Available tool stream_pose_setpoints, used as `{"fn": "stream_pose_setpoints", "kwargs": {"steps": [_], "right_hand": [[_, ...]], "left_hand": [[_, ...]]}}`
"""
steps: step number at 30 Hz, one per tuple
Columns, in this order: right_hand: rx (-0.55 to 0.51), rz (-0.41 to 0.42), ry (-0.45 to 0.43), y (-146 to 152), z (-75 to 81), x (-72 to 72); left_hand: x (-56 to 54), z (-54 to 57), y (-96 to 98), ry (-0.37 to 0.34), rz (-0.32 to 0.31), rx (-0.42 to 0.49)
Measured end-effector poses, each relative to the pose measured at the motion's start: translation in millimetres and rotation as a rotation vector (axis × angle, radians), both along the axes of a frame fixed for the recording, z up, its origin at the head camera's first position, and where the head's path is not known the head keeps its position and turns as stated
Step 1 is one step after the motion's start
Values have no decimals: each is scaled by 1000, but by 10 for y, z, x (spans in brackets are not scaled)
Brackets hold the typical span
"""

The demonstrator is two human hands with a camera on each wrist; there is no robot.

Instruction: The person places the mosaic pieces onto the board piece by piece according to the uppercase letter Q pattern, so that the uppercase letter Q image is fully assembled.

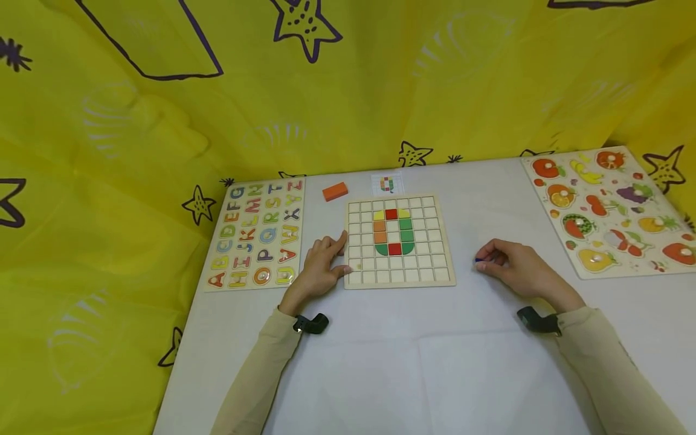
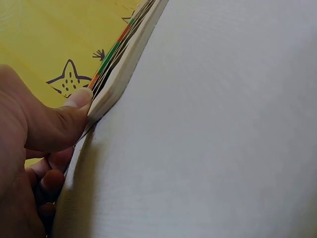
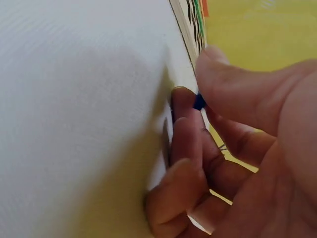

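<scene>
The wooden grid board [image 1: 370,278] lies on the white table. Red, green, orange and yellow tiles in it form a rounded ring around bare squares. My left hand [image 1: 321,266] is at its left edge, with the thumb and a finger spread apart and resting against the side. In the left wrist view the thumb [image 2: 59,121] presses at the board's corner. To the right of the board, just over the table, my right hand [image 1: 508,263] pinches a small dark blue piece [image 3: 199,101] between thumb and finger. Most of that piece is hidden by the fingers.
An orange block [image 1: 335,191] and a small pattern card [image 1: 387,183] lie behind the board. On the left is an alphabet puzzle [image 1: 255,235]; on the right, a fruit puzzle [image 1: 614,211]. A yellow patterned cloth [image 1: 348,103] hangs behind the table.
</scene>
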State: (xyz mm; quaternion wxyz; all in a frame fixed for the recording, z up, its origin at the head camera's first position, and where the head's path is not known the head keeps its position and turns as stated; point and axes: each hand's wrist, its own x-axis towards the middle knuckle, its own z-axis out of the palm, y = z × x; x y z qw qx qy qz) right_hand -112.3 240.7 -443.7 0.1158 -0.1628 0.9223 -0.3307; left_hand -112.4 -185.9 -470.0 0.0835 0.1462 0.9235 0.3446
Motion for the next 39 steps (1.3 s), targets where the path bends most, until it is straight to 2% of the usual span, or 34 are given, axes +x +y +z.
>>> {"fn": "stream_pose_setpoints", "kwargs": {"steps": [6, 10, 16, 29, 39], "right_hand": [[-9, -51, -18, -9, -11, -5], [-17, -123, 0, -48, -39, 2], [-107, -209, 26, -159, -71, 54], [-237, -208, 0, -568, -80, 67], [-243, -144, -32, -810, -69, 54]], "left_hand": [[12, -6, -11, -8, 9, -7], [14, -11, -6, -11, 13, 0], [28, -10, 5, -13, 11, -5], [0, -36, -12, -8, 7, -25], [-12, -29, -5, 12, 8, -25]]}}
